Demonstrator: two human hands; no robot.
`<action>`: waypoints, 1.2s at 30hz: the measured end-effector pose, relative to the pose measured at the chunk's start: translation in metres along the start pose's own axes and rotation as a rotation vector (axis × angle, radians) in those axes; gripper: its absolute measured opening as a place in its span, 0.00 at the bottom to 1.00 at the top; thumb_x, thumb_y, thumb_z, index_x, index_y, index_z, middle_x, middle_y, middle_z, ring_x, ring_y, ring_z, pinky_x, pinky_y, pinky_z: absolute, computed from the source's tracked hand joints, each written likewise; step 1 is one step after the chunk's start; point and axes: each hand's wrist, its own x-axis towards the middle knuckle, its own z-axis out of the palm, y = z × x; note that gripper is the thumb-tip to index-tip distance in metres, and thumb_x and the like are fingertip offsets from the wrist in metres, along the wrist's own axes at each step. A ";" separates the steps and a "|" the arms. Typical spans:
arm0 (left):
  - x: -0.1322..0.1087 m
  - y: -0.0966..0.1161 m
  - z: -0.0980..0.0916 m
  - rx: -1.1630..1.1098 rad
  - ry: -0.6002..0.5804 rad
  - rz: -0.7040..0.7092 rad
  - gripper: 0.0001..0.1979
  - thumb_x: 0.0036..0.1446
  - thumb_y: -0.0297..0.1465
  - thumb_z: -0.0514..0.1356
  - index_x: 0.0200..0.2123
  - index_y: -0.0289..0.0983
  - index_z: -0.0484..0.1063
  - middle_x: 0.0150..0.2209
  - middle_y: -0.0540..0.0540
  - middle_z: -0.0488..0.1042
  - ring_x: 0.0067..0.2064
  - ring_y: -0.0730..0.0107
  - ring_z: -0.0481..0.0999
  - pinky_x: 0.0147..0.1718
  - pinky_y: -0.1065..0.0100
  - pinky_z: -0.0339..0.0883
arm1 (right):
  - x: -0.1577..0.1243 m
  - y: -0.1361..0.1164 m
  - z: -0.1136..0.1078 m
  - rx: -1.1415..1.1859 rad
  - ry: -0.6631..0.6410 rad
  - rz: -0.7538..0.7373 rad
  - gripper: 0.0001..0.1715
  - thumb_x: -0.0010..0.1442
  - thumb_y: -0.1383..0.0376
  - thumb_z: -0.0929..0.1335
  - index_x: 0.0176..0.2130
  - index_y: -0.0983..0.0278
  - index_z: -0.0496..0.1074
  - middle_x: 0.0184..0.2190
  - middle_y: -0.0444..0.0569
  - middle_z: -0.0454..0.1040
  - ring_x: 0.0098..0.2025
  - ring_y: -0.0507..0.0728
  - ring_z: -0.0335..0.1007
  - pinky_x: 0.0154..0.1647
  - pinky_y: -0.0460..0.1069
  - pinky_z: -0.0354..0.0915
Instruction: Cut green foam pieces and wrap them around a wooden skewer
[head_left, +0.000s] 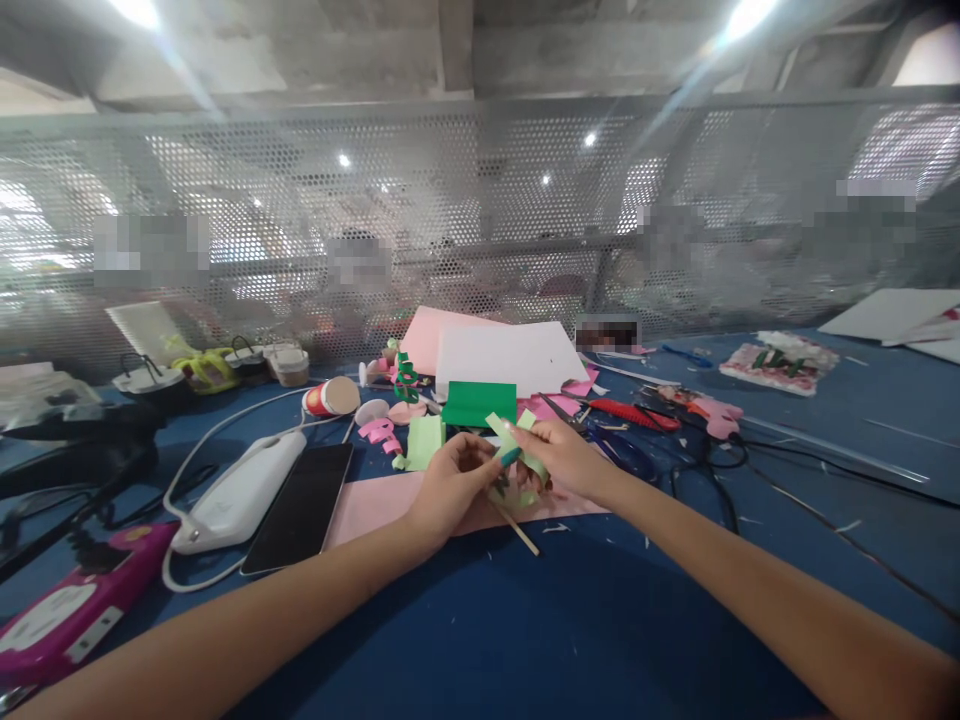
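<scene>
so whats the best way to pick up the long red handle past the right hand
Probably a grip across the middle of the red handle, coming down from above: it looks slim and lies lengthwise on the table, offering two long sides. A low approach from the near side looks awkward, since dark blue handles and the right hand's forearm lie there.

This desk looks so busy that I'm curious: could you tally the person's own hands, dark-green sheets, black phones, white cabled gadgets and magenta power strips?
Left hand and right hand: 2
Dark-green sheet: 1
Black phone: 1
White cabled gadget: 1
Magenta power strip: 1
Total: 6
</scene>
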 end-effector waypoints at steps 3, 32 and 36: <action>0.002 -0.002 -0.002 -0.074 0.049 0.050 0.22 0.40 0.28 0.68 0.41 0.36 0.70 0.36 0.47 0.73 0.36 0.71 0.72 0.34 0.72 0.66 | 0.000 -0.001 -0.001 0.044 -0.022 -0.006 0.27 0.52 0.46 0.67 0.21 0.68 0.69 0.15 0.46 0.71 0.13 0.47 0.63 0.13 0.42 0.59; 0.001 -0.001 -0.007 -0.066 0.135 0.296 0.07 0.44 0.29 0.66 0.31 0.42 0.79 0.37 0.47 0.77 0.42 0.66 0.74 0.46 0.64 0.67 | 0.002 0.003 0.004 0.330 -0.123 -0.003 0.22 0.42 0.50 0.74 0.25 0.67 0.76 0.21 0.47 0.75 0.25 0.51 0.70 0.30 0.46 0.66; -0.005 0.001 -0.007 0.160 0.059 0.460 0.07 0.46 0.28 0.65 0.31 0.44 0.79 0.47 0.44 0.72 0.51 0.61 0.68 0.52 0.60 0.60 | 0.003 0.004 0.002 0.421 -0.125 -0.012 0.22 0.37 0.52 0.77 0.26 0.68 0.77 0.21 0.47 0.74 0.25 0.51 0.70 0.30 0.46 0.66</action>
